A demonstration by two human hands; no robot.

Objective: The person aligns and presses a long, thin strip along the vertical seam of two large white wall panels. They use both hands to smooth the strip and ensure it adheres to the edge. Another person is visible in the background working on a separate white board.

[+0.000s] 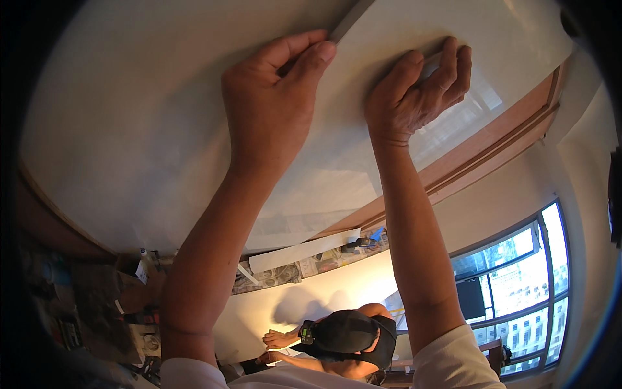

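My left hand (272, 97) is closed, with thumb and forefinger pinched on the lower end of a narrow grey strip (353, 19). The strip runs up and out of the top of the view, lying against a broad, pale glossy panel (142, 129). To its right, my right hand (418, 91) is raised close to the same panel, fingers bent and thumb apart from them. Nothing shows in that hand; whether its fingertips touch the surface I cannot tell. Both forearms reach up from the lower edge.
Brown wooden edging (492, 142) borders the panel. Below, a co-worker in a dark cap (346, 330) leans over a brightly lit pale surface (246, 324). Printed paper (278, 277) and a white strip (301, 249) lie beyond. Windows (518, 285) stand right; dim clutter (139, 311) sits left.
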